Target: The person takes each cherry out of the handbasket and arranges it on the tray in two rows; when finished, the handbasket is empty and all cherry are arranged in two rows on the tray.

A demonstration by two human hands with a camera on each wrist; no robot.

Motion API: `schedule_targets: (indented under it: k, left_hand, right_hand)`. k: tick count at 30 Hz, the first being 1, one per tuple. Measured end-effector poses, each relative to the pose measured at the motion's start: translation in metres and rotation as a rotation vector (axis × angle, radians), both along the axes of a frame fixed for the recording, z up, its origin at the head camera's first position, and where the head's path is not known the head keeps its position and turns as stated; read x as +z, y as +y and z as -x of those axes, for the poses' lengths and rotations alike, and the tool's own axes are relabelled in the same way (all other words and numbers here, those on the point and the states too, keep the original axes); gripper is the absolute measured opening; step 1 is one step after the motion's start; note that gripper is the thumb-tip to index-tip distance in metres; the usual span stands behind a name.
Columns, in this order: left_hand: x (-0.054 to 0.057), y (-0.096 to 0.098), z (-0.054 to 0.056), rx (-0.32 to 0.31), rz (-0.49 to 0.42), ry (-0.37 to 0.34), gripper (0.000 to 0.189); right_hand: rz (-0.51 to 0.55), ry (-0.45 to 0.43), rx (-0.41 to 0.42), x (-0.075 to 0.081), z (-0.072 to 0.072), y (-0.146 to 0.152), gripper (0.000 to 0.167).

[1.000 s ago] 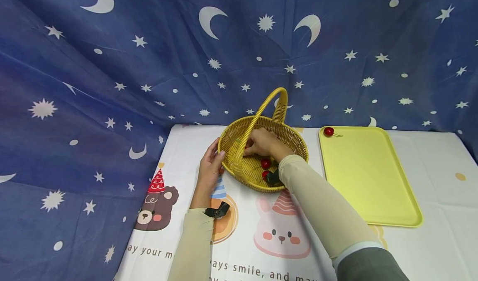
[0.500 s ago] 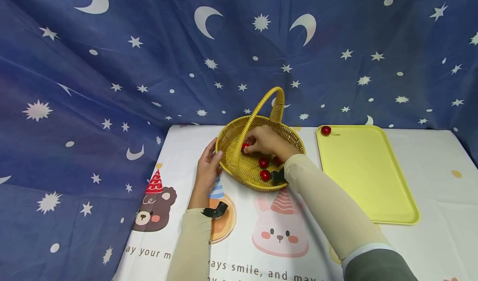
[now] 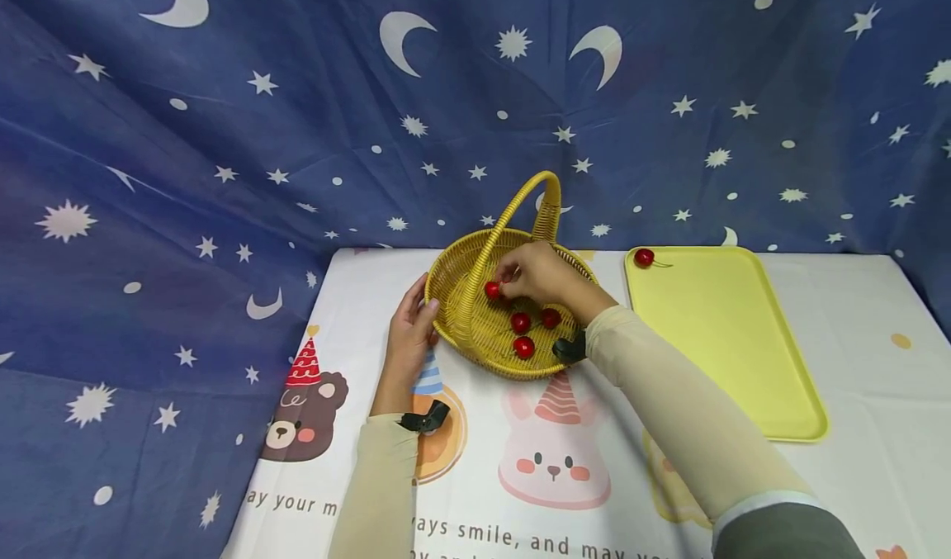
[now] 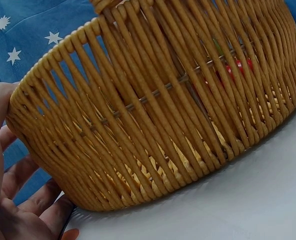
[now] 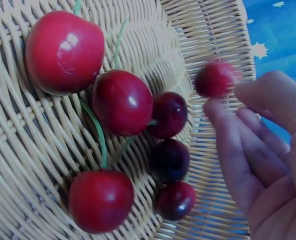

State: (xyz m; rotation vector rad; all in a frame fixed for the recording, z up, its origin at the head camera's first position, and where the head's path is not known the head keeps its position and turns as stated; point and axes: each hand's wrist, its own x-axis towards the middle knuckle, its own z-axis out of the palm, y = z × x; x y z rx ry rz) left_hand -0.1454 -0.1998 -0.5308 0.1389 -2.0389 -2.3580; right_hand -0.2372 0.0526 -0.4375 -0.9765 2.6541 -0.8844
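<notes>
A yellow wicker basket (image 3: 444, 282) with a tall handle stands at the back of the table. My left hand (image 3: 409, 332) holds its left side, thumb over the rim and fingers against the outer wall. Inside the basket, my right hand (image 3: 546, 274) pinches a red cherry (image 5: 214, 79) between thumb and fingers, lifted off the woven bottom. Several more cherries lie on that bottom, among them a big one (image 5: 65, 52) and one with a green stem (image 5: 102, 201). In the head view, the right hand and wrist cover part of the basket's right side.
To the right lies a yellow rectangular tray (image 3: 713, 336); a single stemmed cherry (image 3: 644, 258) sits in its far left corner. The basket handle (image 3: 505, 220) arches up beside the right hand. A blue curtain (image 3: 334, 88) with moons and stars hangs behind the table.
The right hand has drawn up and slightly right with a cherry between its fingers, uncovering more cherries in the basket. The left hand keeps its hold on the rim.
</notes>
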Motion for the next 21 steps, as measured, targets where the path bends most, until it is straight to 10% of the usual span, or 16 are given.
schedule_targets:
  k: [10, 21]
  left_hand:
    - [0.003, -0.003, 0.000, 0.003, -0.011, -0.020, 0.055]
    - [-0.001, -0.001, 0.000, 0.008, 0.010, -0.007, 0.055]
  right_hand:
    - [-0.059, -0.002, 0.016, 0.008, -0.004, -0.001, 0.005]
    - [-0.116, -0.199, 0.153, 0.004, -0.009, -0.021, 0.022]
